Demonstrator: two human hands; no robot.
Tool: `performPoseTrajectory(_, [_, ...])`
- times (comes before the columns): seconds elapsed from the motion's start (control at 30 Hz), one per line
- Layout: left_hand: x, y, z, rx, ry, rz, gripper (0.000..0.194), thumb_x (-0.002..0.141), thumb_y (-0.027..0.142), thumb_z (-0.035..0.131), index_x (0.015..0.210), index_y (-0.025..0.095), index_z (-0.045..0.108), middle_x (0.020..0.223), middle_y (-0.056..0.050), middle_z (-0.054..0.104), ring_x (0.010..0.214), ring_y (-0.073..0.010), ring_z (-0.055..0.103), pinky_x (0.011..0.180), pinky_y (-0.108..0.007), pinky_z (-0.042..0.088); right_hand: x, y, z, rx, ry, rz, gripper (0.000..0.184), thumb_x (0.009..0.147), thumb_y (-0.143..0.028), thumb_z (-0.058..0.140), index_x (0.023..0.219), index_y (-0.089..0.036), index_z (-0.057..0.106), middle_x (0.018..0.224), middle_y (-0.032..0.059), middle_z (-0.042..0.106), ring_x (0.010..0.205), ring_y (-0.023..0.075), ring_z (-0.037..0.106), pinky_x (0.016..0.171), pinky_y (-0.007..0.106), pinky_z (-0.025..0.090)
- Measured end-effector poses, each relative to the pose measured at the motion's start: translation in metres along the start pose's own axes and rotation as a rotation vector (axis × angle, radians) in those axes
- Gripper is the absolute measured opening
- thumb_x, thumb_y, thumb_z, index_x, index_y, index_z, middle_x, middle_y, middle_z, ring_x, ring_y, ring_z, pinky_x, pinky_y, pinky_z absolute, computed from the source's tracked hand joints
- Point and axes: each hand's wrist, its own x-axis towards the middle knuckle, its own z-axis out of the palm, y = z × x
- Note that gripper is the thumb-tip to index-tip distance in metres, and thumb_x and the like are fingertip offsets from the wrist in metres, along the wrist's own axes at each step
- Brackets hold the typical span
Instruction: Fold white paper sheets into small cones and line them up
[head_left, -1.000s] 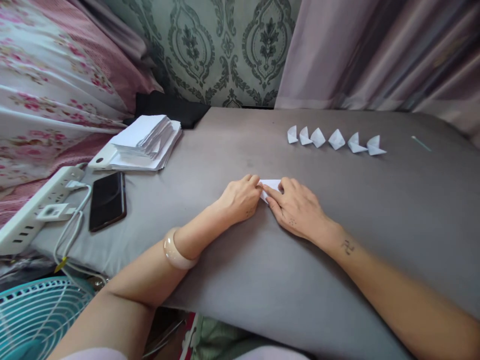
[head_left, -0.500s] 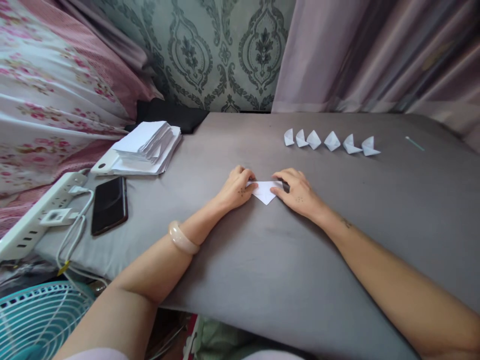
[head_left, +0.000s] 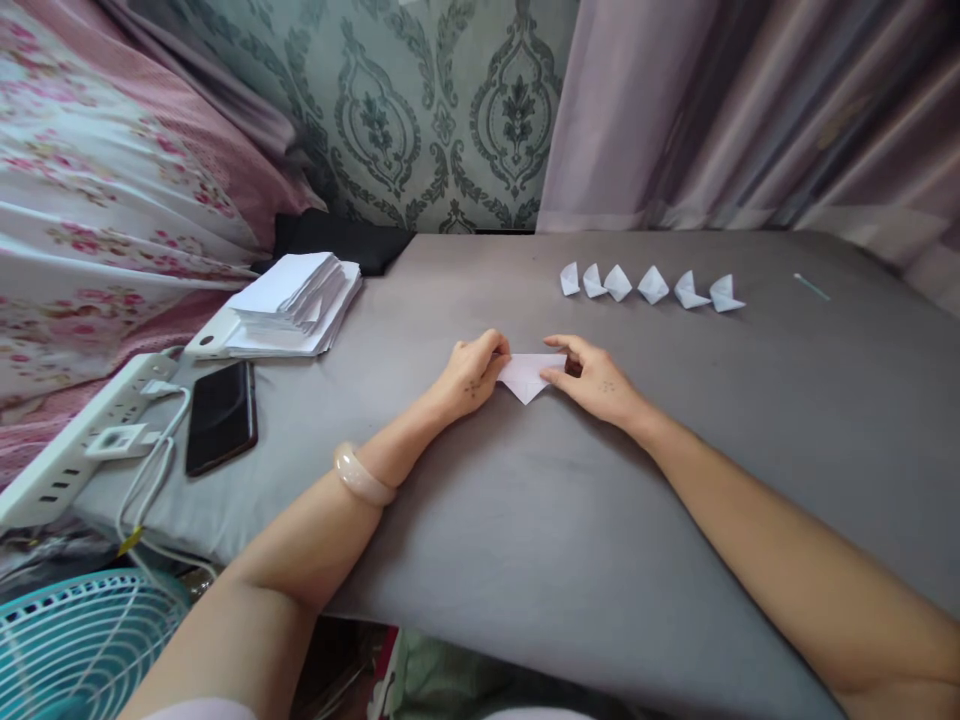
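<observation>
A small white folded paper (head_left: pixel 526 377), triangular with its point toward me, lies on the grey cloth-covered table (head_left: pixel 570 520). My left hand (head_left: pixel 472 375) pinches its left corner with curled fingers. My right hand (head_left: pixel 596 380) pinches its right corner between thumb and fingers. A pale bangle sits on my left wrist. Farther back, a row of several small folded white paper pieces (head_left: pixel 651 286) stands on the table.
A stack of white paper sheets (head_left: pixel 292 300) lies at the back left. A black phone (head_left: pixel 221 416) and a white power strip (head_left: pixel 82 440) with cables sit at the left edge. A thin green stick (head_left: pixel 811 287) lies far right. A teal fan (head_left: pixel 82 640) is below left.
My hands have moved apart from a closed press over the paper to its two corners, showing the triangle shape. The view has tilted slightly upward.
</observation>
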Motion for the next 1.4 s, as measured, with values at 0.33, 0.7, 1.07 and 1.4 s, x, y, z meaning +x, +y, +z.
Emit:
performPoseTrajectory(0.33, [-0.002, 0.002, -0.014, -0.274, -0.044, -0.056, 0.028, 0.082, 0.042, 0.064, 0.084, 0.014, 0.064, 0.077, -0.002, 0.062, 0.072, -0.0134, 0.054, 0.068, -0.026, 0.042, 0.001, -0.011, -0.018, 0.022, 0.016, -0.103, 0.018, 0.077, -0.03, 0.064, 0.091, -0.022, 0.071, 0.088, 0.0019, 0.07, 0.08, 0.0184, 0.06, 0.078, 0.033, 0.045])
performPoseTrajectory(0.7, [-0.006, 0.004, -0.012, 0.783, 0.015, 0.547, 0.032, 0.098, 0.022, 0.034, 0.084, 0.015, 0.061, 0.09, -0.01, 0.065, 0.079, -0.0192, 0.053, 0.073, -0.034, 0.035, -0.008, -0.006, -0.013, -0.839, 0.158, -0.697, 0.027, 0.093, -0.016, 0.045, 0.082, -0.018, 0.069, 0.085, 0.0079, 0.068, 0.081, 0.0206, 0.05, 0.083, 0.038, 0.033])
performPoseTrajectory(1.07, [-0.013, 0.013, -0.005, 0.733, -0.227, 0.331, 0.031, 0.097, 0.021, 0.035, 0.094, 0.012, 0.064, 0.093, -0.011, 0.065, 0.085, -0.0218, 0.058, 0.075, -0.034, 0.041, -0.019, -0.005, -0.013, -0.751, -0.069, -0.487, 0.024, 0.095, -0.023, 0.047, 0.086, -0.016, 0.069, 0.088, 0.006, 0.066, 0.08, 0.0181, 0.056, 0.074, 0.031, 0.036])
performPoseTrajectory(1.4, [-0.008, 0.002, -0.006, 0.123, -0.098, -0.162, 0.018, 0.082, 0.031, 0.063, 0.084, 0.015, 0.07, 0.092, -0.008, 0.061, 0.08, -0.0166, 0.058, 0.078, -0.031, 0.048, -0.009, 0.003, -0.015, -0.316, -0.04, -0.008, 0.016, 0.081, -0.036, 0.064, 0.079, -0.023, 0.073, 0.097, 0.0022, 0.067, 0.075, 0.0149, 0.059, 0.07, 0.03, 0.043])
